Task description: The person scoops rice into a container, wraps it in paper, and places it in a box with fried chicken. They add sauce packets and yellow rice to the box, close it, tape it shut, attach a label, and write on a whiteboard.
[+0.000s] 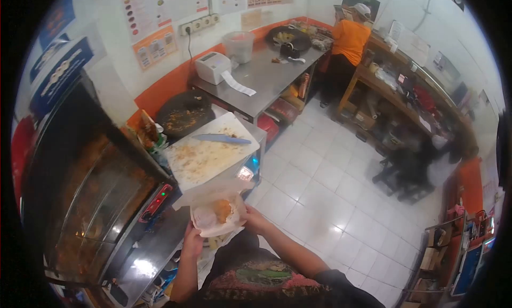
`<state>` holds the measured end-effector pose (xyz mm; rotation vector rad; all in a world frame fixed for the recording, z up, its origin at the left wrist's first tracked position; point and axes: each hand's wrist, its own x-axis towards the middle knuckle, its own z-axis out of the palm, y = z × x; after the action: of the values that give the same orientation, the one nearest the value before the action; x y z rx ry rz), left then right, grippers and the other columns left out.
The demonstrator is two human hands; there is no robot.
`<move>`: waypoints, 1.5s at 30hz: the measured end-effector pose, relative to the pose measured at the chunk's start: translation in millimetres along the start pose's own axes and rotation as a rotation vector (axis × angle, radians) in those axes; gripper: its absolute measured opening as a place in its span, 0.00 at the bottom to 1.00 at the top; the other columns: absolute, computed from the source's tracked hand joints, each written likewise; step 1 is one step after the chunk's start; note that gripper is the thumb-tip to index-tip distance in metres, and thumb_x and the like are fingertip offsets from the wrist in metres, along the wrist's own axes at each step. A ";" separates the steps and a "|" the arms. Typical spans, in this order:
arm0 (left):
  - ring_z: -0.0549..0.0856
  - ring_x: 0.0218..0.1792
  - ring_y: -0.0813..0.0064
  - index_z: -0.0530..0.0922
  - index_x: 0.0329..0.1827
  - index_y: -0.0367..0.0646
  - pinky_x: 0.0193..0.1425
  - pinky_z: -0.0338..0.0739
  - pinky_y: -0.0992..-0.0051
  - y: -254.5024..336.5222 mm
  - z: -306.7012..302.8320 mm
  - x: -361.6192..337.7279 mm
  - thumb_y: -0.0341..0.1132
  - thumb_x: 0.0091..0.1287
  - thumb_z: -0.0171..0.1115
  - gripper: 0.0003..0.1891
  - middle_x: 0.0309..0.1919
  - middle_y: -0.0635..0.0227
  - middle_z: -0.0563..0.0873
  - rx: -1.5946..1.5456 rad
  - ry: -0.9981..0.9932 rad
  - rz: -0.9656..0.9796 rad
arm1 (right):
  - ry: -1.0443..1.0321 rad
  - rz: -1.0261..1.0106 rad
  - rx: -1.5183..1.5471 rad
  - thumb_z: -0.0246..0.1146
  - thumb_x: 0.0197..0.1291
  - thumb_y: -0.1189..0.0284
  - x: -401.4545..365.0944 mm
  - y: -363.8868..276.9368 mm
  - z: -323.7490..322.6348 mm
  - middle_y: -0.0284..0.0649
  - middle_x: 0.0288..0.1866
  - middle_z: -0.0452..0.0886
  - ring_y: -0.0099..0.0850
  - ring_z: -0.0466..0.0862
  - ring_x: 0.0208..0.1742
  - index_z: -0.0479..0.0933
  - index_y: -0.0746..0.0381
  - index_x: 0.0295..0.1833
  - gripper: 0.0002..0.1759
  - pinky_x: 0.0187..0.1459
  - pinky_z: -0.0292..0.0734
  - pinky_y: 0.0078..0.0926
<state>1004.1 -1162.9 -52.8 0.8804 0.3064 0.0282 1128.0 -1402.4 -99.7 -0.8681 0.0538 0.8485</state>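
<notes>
Between my two hands is an unfolded takeaway paper box (237, 191) with its flaps up. In it lie a pale, wrapped-looking mound (205, 217) and an orange-brown piece of fried food (222, 207). My left hand (194, 241) grips the box's near left edge, and my right hand (254, 221) grips its right side. Just beyond the box is a white cutting board (208, 157), strewn with brown crumbs. A knife with a blue-grey look (221, 139) rests across the board.
A heated glass cabinet (101, 201) stands at left, a dark round pan (184, 116) behind the board. Farther back, a steel table (266, 76) carries a label printer (213, 68) and a white bucket (238, 47). A person in orange (350, 36) stands at the back.
</notes>
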 end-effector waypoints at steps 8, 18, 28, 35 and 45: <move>0.76 0.67 0.57 0.61 0.74 0.41 0.71 0.73 0.55 -46.8 145.2 176.2 0.26 0.59 0.54 0.34 0.67 0.57 0.73 -0.159 -0.125 -0.234 | 0.215 -0.165 -0.067 0.58 0.48 0.81 18.3 -157.0 -121.7 0.40 0.58 0.78 0.30 0.79 0.57 0.65 0.65 0.70 0.38 0.57 0.75 0.27; 0.78 0.65 0.60 0.64 0.73 0.41 0.72 0.72 0.58 -129.9 307.3 432.8 0.33 0.63 0.60 0.32 0.63 0.58 0.78 -0.145 -0.268 -0.372 | 0.353 -0.236 -0.065 0.62 0.63 0.72 33.7 -379.8 -247.4 0.46 0.68 0.73 0.35 0.76 0.64 0.59 0.67 0.75 0.36 0.63 0.74 0.37; 0.79 0.63 0.59 0.69 0.70 0.43 0.69 0.73 0.56 -179.9 387.6 658.3 0.41 0.64 0.58 0.30 0.63 0.59 0.80 -0.213 0.016 -0.352 | 0.949 -0.427 0.076 0.61 0.66 0.65 0.7 -520.6 -445.0 0.48 0.61 0.80 0.41 0.82 0.55 0.63 0.66 0.71 0.32 0.56 0.78 0.39; 0.78 0.66 0.59 0.68 0.71 0.44 0.69 0.73 0.50 -161.0 414.5 792.8 0.44 0.66 0.55 0.30 0.64 0.61 0.79 -0.209 0.193 0.000 | 0.824 -0.245 -0.107 0.63 0.65 0.66 122.5 -657.4 -550.3 0.44 0.56 0.83 0.37 0.82 0.54 0.71 0.67 0.65 0.26 0.54 0.77 0.34; 0.82 0.60 0.61 0.71 0.66 0.37 0.66 0.77 0.61 -141.9 408.6 905.4 0.40 0.71 0.48 0.24 0.59 0.58 0.81 -0.106 0.514 0.082 | 0.366 -0.148 -0.343 0.64 0.67 0.67 438.9 -816.3 -524.3 0.42 0.44 0.85 0.30 0.85 0.40 0.77 0.66 0.58 0.18 0.43 0.79 0.26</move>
<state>1967.8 -1426.3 -145.9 0.7701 0.7415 0.3481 2126.7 -1771.1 -79.7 -1.3278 0.1648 0.5586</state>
